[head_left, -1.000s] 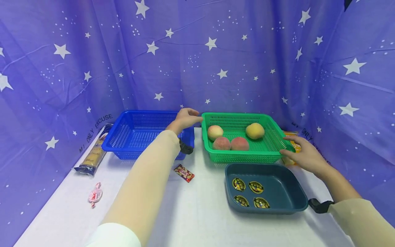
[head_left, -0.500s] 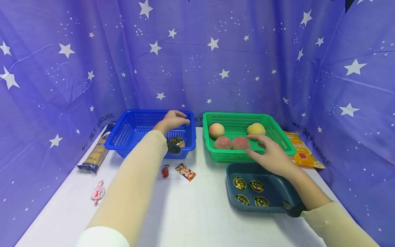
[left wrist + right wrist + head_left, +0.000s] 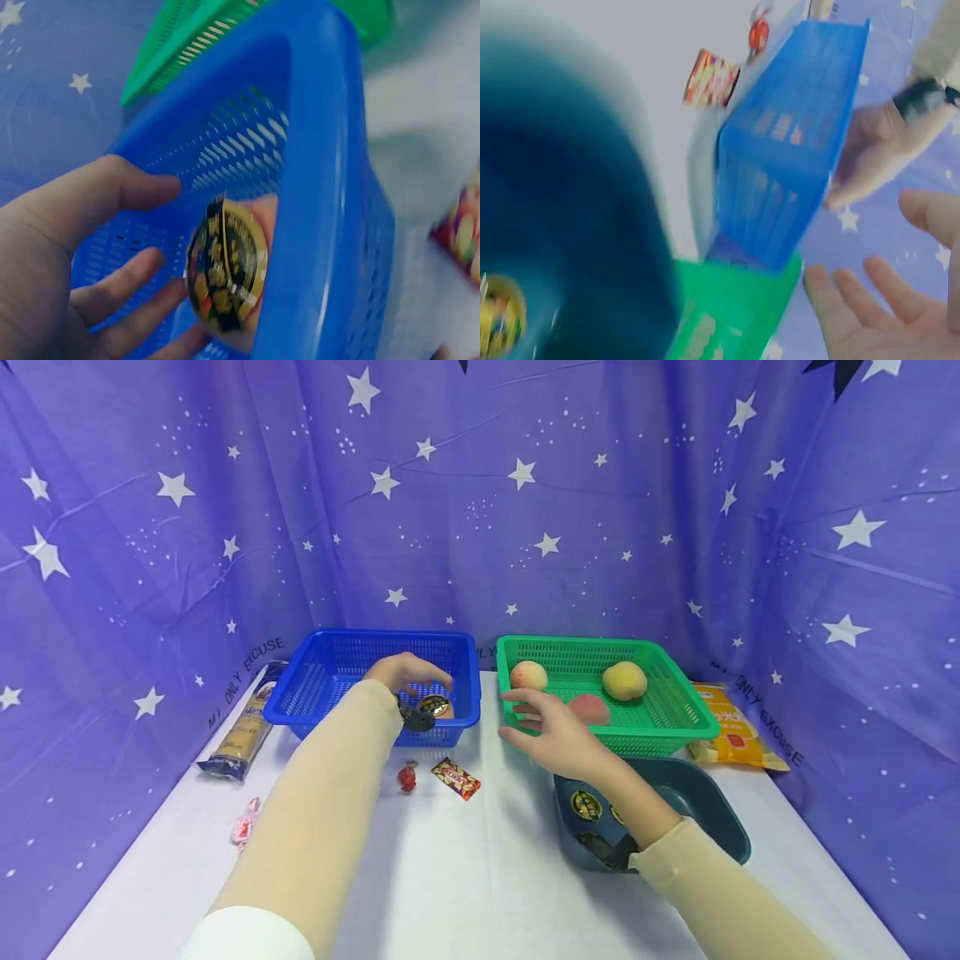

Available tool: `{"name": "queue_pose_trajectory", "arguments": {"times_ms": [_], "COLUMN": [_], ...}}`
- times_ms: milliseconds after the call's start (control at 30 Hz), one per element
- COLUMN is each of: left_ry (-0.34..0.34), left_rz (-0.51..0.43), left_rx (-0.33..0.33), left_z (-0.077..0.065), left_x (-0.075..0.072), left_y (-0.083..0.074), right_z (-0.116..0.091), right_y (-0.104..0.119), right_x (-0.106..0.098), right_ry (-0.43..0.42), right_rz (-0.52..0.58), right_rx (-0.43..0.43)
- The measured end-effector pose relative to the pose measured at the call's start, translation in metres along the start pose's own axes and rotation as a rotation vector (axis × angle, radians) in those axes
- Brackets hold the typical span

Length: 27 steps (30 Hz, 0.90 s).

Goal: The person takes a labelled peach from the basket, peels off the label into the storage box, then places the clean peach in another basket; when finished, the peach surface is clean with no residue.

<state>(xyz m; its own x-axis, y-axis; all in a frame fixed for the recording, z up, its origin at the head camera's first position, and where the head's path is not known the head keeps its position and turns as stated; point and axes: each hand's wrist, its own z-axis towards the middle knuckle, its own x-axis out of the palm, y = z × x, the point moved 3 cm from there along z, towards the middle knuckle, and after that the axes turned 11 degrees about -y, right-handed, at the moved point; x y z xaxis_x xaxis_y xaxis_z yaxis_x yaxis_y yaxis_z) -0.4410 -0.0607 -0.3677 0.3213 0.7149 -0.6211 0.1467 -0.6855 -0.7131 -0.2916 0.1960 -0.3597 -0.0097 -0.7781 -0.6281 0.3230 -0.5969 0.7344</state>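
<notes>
In the blue basket point(image 3: 296, 719), at its right end, lies a round item point(image 3: 229, 266) with a black-and-gold label and a peach-coloured side. My left hand point(image 3: 401, 673) reaches into that basket. Its fingertips are right by the item in the left wrist view, fingers spread and the thumb apart from it. Over the front left corner of the green basket point(image 3: 675, 693) hovers my right hand point(image 3: 551, 733), fingers loosely extended with nothing between them. That basket has a pale peach point(image 3: 528, 676), a red peach point(image 3: 590, 709) and a yellow peach point(image 3: 624, 681) in view.
A dark teal tray point(image 3: 708, 793) with round black-and-gold labels in it stands partly beneath my right forearm. Small wrapped candies lie in front: a red one point(image 3: 407, 777), a nut bar point(image 3: 456, 778), a pink one point(image 3: 244, 824). Snack packs flank the baskets, brown point(image 3: 243, 727) and orange point(image 3: 731, 727).
My left hand has moved left from between the baskets and lowered into the blue one. The right hand has swept left from the green basket's right rim and now hides one red peach.
</notes>
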Motion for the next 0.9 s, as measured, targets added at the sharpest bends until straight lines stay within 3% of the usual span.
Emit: {"name": "queue_pose_trajectory", "arguments": {"times_ms": [167, 400, 600, 900], "left_ry": [0.113, 0.099, 0.14, 0.141], "left_rz": [0.003, 0.012, 0.061, 0.072], "left_rx": [0.021, -0.028, 0.002, -0.009], "left_z": [0.003, 0.006, 0.007, 0.006], "left_x": [0.009, 0.012, 0.018, 0.018], "left_y": [0.001, 0.008, 0.011, 0.022], "right_z": [0.011, 0.022, 0.031, 0.034], "right_y": [0.007, 0.012, 0.008, 0.008], "right_x": [0.03, 0.062, 0.083, 0.092], "right_ry": [-0.066, -0.181, -0.24, -0.284], "right_rz": [-0.028, -0.036, -0.055, 0.036], "right_rx": [0.049, 0.145, 0.208, 0.305]}}
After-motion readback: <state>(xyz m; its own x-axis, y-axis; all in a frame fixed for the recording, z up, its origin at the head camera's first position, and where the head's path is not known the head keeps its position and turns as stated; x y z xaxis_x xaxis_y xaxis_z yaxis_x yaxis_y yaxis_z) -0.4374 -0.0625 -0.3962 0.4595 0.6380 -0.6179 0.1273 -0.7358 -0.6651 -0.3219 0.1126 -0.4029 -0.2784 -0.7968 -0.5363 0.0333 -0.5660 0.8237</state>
